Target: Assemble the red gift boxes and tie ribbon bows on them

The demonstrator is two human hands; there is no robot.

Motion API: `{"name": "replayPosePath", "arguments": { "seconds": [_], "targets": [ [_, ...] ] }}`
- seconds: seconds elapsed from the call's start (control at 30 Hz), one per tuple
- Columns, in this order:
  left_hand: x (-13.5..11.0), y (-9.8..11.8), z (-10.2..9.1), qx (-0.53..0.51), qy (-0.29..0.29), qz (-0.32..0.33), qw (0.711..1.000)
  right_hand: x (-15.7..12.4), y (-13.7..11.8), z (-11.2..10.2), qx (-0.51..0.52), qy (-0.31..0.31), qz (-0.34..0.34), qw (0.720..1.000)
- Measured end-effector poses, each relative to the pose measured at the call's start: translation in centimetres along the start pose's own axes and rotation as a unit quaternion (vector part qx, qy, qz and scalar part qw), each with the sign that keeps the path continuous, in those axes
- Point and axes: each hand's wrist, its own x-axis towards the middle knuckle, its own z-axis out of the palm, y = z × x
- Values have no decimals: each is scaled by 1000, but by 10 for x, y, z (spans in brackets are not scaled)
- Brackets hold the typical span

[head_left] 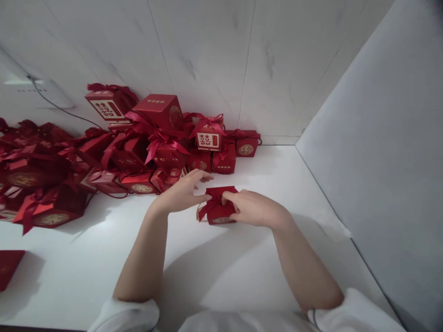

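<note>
A small red gift box (221,213) with a gold pattern on its front sits on the white table before me. A red ribbon (203,212) lies across its top, and a gold cord (198,212) shows at its left side. My right hand (251,207) comes from the right, its fingers curled over the box and closed on the ribbon near the middle. At the box's left, my left hand (185,191) has its fingers stretched out and apart. The left thumb reaches the ribbon's edge; whether it presses on it I cannot tell.
Many finished-looking red boxes with bows (166,154) are piled along the tiled wall (207,55), to the left and behind. A red item (10,267) lies at the left table edge. A grey panel (374,138) bounds the right. A thin cable (65,110) runs down the wall.
</note>
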Motion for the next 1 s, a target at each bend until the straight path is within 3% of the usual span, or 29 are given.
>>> {"name": "replayPosePath", "arguments": {
  "seconds": [0.2, 0.53, 0.77, 1.0],
  "targets": [
    [12, -1, 11, 28, -30, 3, 999, 0, -2, -1, 8, -6, -6, 1000],
    [5, 5, 2, 30, -91, -52, 994, 3, -1, 1, 6, -6, 5, 1000],
    [5, 0, 1, 56, -126, -39, 990, -8, 3, -8, 40, -14, -13, 999],
    [4, -8, -3, 3, -137, -63, 989, -19, 9, -22, 51, 79, 4, 996]
  ]
}}
